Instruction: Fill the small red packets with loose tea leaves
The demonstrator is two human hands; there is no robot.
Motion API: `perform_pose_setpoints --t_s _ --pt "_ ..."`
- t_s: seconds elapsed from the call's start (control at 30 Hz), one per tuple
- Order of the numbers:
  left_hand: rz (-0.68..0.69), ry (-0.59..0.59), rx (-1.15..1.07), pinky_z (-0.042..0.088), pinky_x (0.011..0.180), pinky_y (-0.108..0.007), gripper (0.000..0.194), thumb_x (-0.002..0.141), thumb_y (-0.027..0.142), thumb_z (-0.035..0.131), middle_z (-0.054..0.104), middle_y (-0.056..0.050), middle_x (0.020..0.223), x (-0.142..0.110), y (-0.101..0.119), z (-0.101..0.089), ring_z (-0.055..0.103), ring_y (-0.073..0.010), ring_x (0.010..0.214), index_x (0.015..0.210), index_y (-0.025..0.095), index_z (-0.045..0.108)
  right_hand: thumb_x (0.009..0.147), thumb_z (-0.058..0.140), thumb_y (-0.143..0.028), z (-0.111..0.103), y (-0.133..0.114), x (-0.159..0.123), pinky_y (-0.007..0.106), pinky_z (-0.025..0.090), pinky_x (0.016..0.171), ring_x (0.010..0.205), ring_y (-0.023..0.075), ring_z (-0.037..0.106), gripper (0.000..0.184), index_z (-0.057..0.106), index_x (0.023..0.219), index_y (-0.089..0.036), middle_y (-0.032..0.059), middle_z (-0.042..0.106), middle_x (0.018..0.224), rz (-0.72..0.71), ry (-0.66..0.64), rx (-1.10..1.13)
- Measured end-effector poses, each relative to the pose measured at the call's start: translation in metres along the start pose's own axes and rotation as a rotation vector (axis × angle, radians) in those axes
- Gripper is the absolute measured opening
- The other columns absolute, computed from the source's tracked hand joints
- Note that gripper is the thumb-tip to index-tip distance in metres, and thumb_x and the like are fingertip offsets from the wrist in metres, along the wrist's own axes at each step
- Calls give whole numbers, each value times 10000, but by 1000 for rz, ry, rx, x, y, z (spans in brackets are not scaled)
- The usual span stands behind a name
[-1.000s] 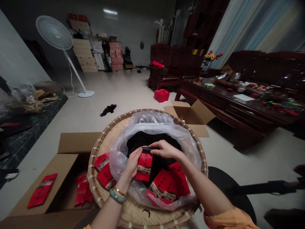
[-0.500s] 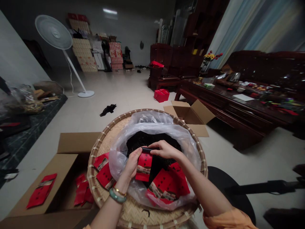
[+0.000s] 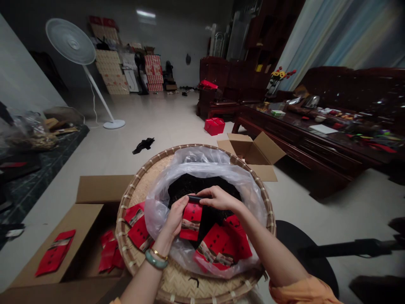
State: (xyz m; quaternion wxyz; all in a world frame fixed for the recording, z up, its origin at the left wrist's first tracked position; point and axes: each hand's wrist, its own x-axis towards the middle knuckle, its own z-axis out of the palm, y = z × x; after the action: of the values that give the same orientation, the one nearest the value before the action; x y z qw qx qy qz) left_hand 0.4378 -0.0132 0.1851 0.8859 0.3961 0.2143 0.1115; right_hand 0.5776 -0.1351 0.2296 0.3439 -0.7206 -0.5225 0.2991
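My left hand [image 3: 177,214] is closed on the upper left side of a red packet [image 3: 191,221], which hangs upright with printed dark characters and a picture band. Along the packet's top edge lies a narrow dark bar [image 3: 195,199]; my right hand [image 3: 217,197] pinches its right end. Beneath both hands a clear plastic bag [image 3: 158,185] stands wide open, holding a dark loose material [image 3: 186,182] whose kind I cannot make out. More red packets [image 3: 221,247] lie on the bag's near side. Others [image 3: 138,230] rest at the left on the round woven bamboo tray [image 3: 139,175].
An open cardboard box [image 3: 104,190] with red packets inside stands at the left, one packet [image 3: 56,253] on its flap. Another open box [image 3: 268,152] sits beyond the tray. A dark wooden table [image 3: 291,135], a standing fan [image 3: 107,105] and a black round base [image 3: 303,236] are around.
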Motion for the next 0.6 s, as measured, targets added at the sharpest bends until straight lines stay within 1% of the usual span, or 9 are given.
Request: perform_pose_setpoints --t_s 0.3,0.43,0.6 --pt "-4 -17 1 503 625 -237 392 681 368 719 716 -69 795 1 0 -1 645 -141 626 979 121 652 777 563 -274 0 -1 -1 257 439 710 826 198 615 355 649 1109 -182 20 703 951 5 -3 26" --pt "-5 -4 1 506 641 -247 406 671 369 727 717 -77 810 0 0 0 653 -151 642 979 116 652 779 561 -275 1 0 0 252 435 692 819 196 611 355 648 1110 -183 18 702 944 9 -3 31" --pt "-12 0 2 505 630 -244 417 670 374 727 716 -75 788 1 0 -1 648 -144 620 987 116 648 779 562 -275 0 0 0 240 425 661 794 186 604 352 651 1106 -183 18 700 933 12 -2 22"
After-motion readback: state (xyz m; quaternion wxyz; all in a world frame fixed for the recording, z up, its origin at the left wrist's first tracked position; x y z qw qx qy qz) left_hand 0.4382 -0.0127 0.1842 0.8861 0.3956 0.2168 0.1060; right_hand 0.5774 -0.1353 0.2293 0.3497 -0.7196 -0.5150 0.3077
